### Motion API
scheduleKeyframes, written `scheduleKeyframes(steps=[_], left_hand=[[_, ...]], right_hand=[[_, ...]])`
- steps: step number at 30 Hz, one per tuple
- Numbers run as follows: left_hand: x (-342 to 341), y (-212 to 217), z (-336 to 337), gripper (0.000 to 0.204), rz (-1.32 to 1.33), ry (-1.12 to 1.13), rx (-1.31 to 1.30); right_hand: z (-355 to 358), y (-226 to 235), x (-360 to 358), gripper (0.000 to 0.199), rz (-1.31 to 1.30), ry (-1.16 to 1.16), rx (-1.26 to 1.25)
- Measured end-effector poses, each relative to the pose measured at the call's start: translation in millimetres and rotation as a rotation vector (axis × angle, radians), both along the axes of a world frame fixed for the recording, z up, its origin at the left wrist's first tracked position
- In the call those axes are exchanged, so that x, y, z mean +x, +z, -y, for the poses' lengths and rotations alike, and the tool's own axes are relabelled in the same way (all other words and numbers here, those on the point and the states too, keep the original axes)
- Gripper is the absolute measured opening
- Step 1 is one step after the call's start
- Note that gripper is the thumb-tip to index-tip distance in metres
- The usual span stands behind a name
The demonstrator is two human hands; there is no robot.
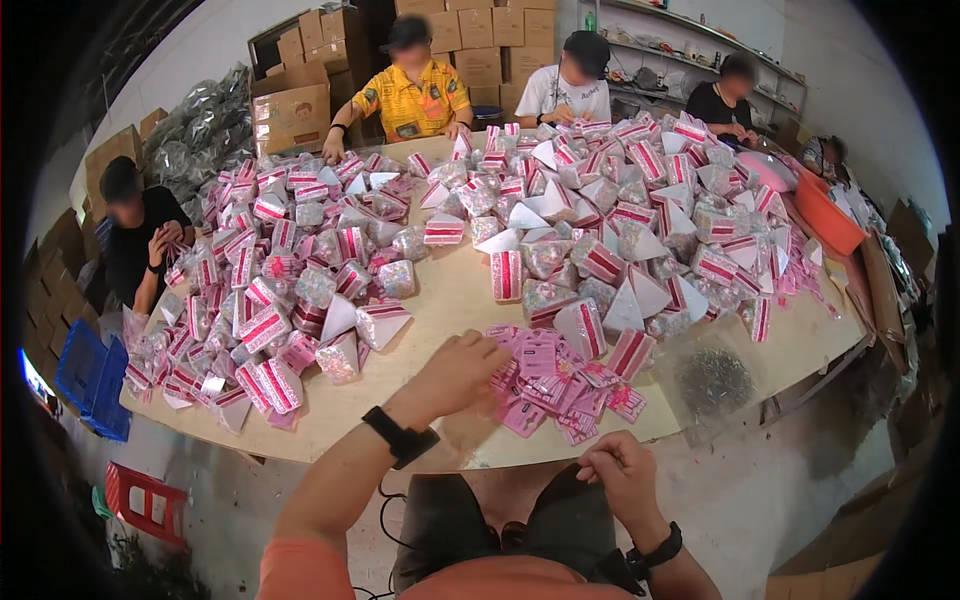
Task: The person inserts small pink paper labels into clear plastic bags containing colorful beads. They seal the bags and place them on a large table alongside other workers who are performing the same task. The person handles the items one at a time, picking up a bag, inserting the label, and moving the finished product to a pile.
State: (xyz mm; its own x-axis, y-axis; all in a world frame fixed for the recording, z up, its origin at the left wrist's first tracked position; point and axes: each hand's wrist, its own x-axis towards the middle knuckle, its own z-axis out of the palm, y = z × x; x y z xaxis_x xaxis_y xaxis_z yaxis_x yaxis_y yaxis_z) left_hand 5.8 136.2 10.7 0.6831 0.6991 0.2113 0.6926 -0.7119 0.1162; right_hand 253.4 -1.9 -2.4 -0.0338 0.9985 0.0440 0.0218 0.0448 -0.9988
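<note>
Reaching L hand onto flat pink cards piled at desk near edge, fingers curled on the cards, grip unclear. R hand clenched below desk edge, contents hidden. Pink-striped triangular packs heaped behind; clear bag just right of cards.
</note>
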Motion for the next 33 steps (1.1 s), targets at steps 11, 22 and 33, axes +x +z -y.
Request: scheduleKeyframes(steps=[11, 22, 33], left_hand=[[-13.5, 17.7, 71.6, 0.066, 1.673, 0.041, -1.011], [9.4, 18.0, 114.5, 0.065, 1.742, -0.054, -1.078], [5.0, -2.6, 127.2, 0.069, 1.675, -0.031, -1.132]], right_hand=[[-12.9, 13.0, -17.1, 0.007, -0.24, 0.077, -0.1], [-16.8, 13.5, -52.9, 0.007, -0.435, 0.073, -0.133], [-25.9, 17.1, -71.0, 0.009, -0.802, 0.171, -0.041]])
